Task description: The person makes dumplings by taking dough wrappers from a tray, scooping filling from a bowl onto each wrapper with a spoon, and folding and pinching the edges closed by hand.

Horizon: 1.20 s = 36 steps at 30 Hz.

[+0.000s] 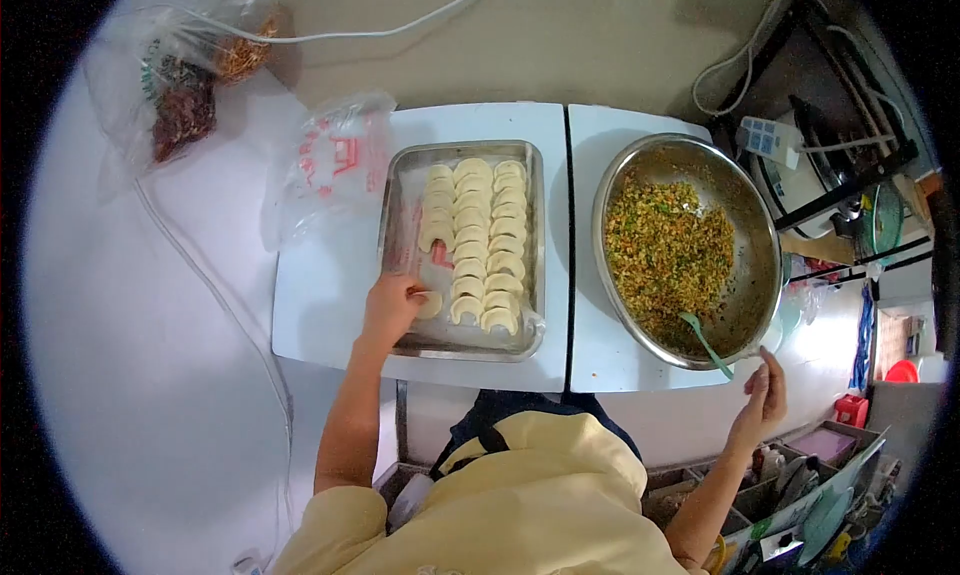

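No word or number can be read. Red print with a box-like emblem (345,155) marks the clear plastic bag (300,203) at the metal tray's (460,353) ten o'clock, its characters too blurred to read. Illegible too are the red marks (440,255) inside the tray, green marks (152,73) on the bulging bag (122,110) at the view's ten o'clock, and the blue-and-white panel (768,137) at two o'clock.

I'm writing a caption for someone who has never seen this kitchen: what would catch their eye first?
Probably the big metal bowl of chopped, green-flecked filling, on the right side of the white table. Next come the pale dumplings in close, overlapping rows in the metal tray to its left. At the tray's near left corner, the left hand holds a pale piece of dough.
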Each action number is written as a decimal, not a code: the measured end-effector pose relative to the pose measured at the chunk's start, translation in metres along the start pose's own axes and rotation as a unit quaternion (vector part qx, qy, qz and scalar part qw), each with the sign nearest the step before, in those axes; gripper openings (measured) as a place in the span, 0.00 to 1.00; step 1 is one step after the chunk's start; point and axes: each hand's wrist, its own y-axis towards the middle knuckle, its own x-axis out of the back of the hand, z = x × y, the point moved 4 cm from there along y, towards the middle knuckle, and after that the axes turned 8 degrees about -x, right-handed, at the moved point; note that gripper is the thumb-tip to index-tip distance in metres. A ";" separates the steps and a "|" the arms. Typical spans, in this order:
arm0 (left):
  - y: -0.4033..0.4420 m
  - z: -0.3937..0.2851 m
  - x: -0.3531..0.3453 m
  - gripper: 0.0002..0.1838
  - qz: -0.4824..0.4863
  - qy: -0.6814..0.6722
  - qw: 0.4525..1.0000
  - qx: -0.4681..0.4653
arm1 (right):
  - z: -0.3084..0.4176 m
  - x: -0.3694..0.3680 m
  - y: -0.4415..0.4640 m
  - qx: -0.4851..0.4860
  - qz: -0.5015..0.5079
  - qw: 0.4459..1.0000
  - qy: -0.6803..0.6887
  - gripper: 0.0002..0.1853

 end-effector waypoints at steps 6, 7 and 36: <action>-0.007 -0.011 0.034 0.07 -0.069 -0.498 0.864 0.042 | 0.012 -0.006 0.016 0.093 0.109 0.955 -0.261 0.22; -0.005 -0.016 0.029 0.10 -0.099 -0.608 0.786 0.055 | 0.015 -0.012 0.015 0.105 0.134 0.953 -0.252 0.26; 0.000 -0.261 -0.055 0.20 0.125 -0.757 0.627 0.136 | -0.002 -0.041 0.023 0.057 0.091 0.989 -0.100 0.06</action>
